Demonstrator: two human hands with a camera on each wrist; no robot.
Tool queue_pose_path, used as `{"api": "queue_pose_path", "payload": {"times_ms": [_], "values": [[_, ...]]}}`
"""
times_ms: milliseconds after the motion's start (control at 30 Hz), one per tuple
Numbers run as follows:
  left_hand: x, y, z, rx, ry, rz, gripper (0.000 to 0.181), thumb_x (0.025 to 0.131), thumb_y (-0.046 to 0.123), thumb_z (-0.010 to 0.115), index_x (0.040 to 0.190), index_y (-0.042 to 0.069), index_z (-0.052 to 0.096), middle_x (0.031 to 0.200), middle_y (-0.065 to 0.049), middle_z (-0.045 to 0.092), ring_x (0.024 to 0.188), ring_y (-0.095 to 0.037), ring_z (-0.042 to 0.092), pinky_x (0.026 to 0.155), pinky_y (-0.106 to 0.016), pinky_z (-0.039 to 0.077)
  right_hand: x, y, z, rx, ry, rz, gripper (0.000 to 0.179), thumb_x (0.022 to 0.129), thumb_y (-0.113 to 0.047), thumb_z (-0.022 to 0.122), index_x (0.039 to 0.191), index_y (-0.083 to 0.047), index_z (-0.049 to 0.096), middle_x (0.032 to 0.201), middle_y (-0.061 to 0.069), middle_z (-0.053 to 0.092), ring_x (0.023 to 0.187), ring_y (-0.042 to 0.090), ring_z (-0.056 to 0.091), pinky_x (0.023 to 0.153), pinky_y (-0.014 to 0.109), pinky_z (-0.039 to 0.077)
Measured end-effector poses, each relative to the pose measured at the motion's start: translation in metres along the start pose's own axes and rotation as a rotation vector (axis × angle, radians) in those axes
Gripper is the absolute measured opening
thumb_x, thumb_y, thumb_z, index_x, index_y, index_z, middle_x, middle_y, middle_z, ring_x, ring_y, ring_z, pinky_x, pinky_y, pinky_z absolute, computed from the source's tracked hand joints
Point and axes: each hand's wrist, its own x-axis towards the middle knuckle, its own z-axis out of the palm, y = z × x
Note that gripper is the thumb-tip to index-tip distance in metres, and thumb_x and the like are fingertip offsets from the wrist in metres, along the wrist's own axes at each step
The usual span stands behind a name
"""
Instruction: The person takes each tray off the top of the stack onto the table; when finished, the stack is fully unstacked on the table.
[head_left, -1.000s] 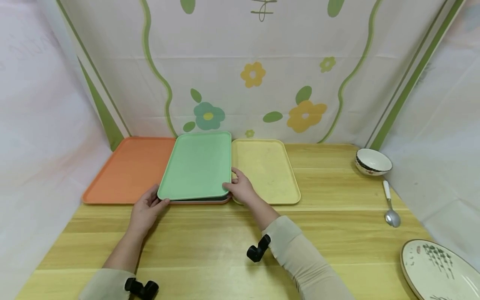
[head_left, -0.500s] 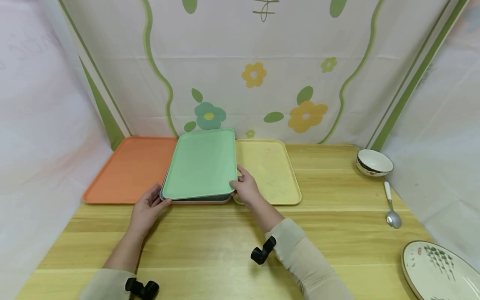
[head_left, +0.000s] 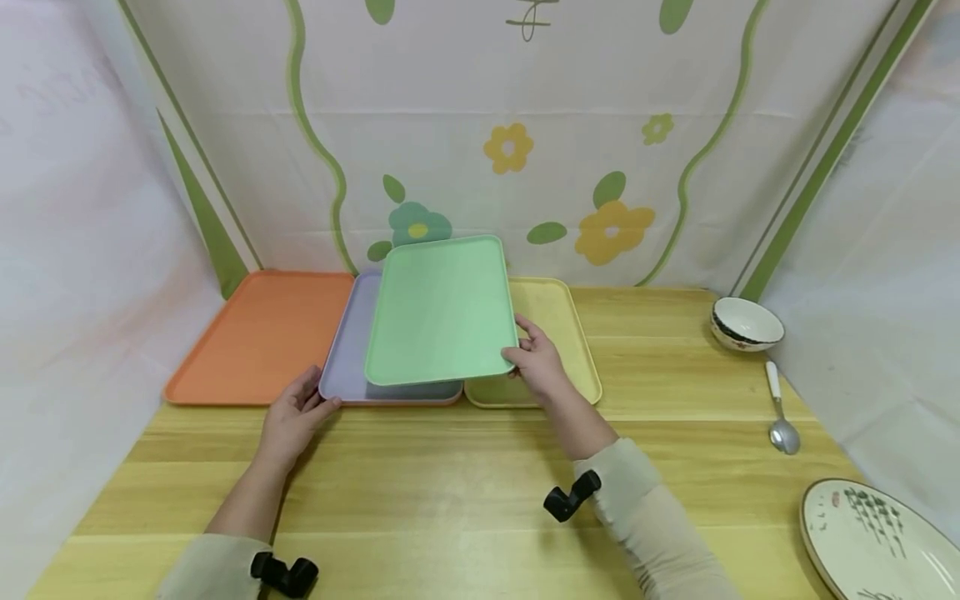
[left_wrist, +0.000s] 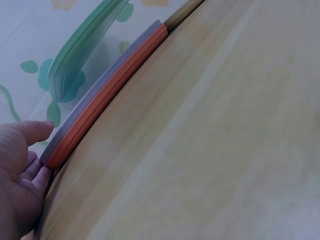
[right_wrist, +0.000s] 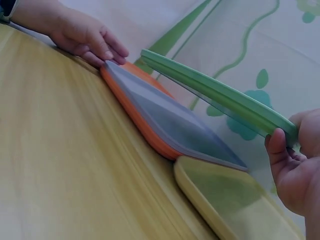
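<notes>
Your right hand [head_left: 538, 363] has its grip pinched on the near right corner of the green tray [head_left: 441, 310], thumb on top, fingers beneath. You hold that tray lifted clear and tilted, above the lavender tray [head_left: 347, 343] and partly over the yellow tray [head_left: 564, 333]. Your left hand [head_left: 291, 418] rests with straight fingers against the near left corner of the lavender tray, which lies on an orange-red tray [left_wrist: 107, 93] beneath it. A separate orange tray [head_left: 258, 335] lies toward the desk's [head_left: 420, 492] far left corner. A bowl [head_left: 746, 323] and spoon [head_left: 780, 412] lie near the right edge; a patterned plate [head_left: 870, 537] sits at the near right corner.
</notes>
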Motion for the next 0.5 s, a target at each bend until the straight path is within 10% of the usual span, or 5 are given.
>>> {"api": "queue_pose_path", "payload": {"times_ms": [500], "values": [[0.0,0.0,0.001,0.101,0.008,0.048,0.072,0.097,0.007,0.06,0.155,-0.002,0.018,0.159,-0.023,0.024,0.145,-0.037,0.03,0.103,-0.007,0.037,-0.016,-0.023,-0.08,0.083,0.002,-0.095,0.067,0.093,0.01,0.05,0.153,-0.005,0.025,0.091,-0.008,0.067,0.065,0.003,0.06,0.05,0.013,0.042]]}}
